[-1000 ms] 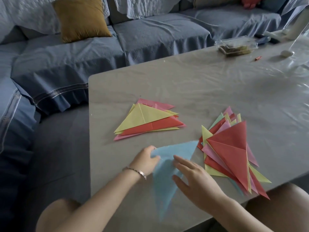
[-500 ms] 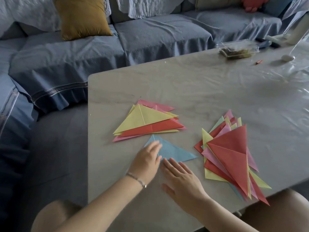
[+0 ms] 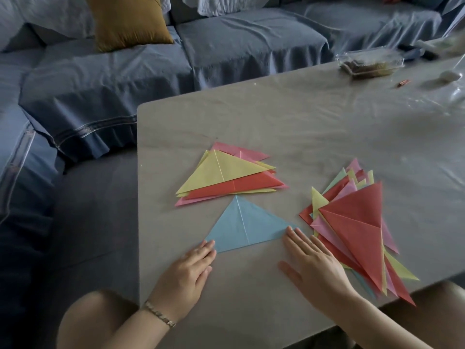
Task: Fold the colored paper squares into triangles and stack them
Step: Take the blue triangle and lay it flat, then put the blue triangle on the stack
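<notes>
A light blue paper triangle (image 3: 245,226) lies flat on the grey table (image 3: 314,127), its apex pointing away from me. My left hand (image 3: 187,275) rests flat with its fingertips on the triangle's left corner. My right hand (image 3: 314,268) lies flat with its fingertips on the right corner. Behind the blue triangle sits a stack of folded triangles (image 3: 230,176), yellow on top of red and pink. To the right is a fanned pile of folded coloured papers (image 3: 357,222) with red on top.
A clear plastic box (image 3: 370,62) and a small reddish object (image 3: 402,83) sit at the table's far right. A blue-covered sofa (image 3: 226,46) with a mustard cushion (image 3: 128,20) runs behind and to the left. My knees show below the table's near edge.
The blue paper went from a long shape under my hands to a flat triangle, slid up toward the stack. Both hands spread apart to its lower corners.
</notes>
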`<state>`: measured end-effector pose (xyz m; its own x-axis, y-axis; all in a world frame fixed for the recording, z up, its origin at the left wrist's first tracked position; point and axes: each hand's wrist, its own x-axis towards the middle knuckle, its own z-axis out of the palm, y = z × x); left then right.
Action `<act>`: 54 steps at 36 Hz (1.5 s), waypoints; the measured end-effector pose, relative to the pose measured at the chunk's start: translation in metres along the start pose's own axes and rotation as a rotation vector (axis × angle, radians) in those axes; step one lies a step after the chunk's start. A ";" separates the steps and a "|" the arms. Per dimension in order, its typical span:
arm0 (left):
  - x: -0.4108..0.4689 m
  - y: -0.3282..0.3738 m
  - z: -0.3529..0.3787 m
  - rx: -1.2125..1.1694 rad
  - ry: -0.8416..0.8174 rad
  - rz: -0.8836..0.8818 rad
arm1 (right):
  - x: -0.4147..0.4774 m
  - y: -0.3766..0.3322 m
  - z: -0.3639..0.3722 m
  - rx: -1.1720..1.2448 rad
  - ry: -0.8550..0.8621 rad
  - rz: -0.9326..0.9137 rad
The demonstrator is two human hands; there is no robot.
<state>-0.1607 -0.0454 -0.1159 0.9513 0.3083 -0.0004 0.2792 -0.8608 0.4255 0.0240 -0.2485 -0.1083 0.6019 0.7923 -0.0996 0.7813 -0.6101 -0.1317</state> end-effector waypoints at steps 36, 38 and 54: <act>0.061 0.034 -0.026 -0.096 -0.102 -0.671 | 0.004 0.077 -0.037 0.004 0.050 0.278; 0.060 0.037 -0.026 -0.047 -0.106 -0.670 | 0.004 0.078 -0.038 0.034 0.058 0.280; 0.063 0.052 -0.049 -0.194 0.110 -0.499 | -0.001 0.067 -0.048 0.124 0.021 0.333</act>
<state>-0.0923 -0.0503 -0.0493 0.6871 0.7099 -0.1548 0.6543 -0.5118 0.5567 0.0838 -0.2907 -0.0700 0.8246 0.5489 -0.1370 0.5164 -0.8292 -0.2142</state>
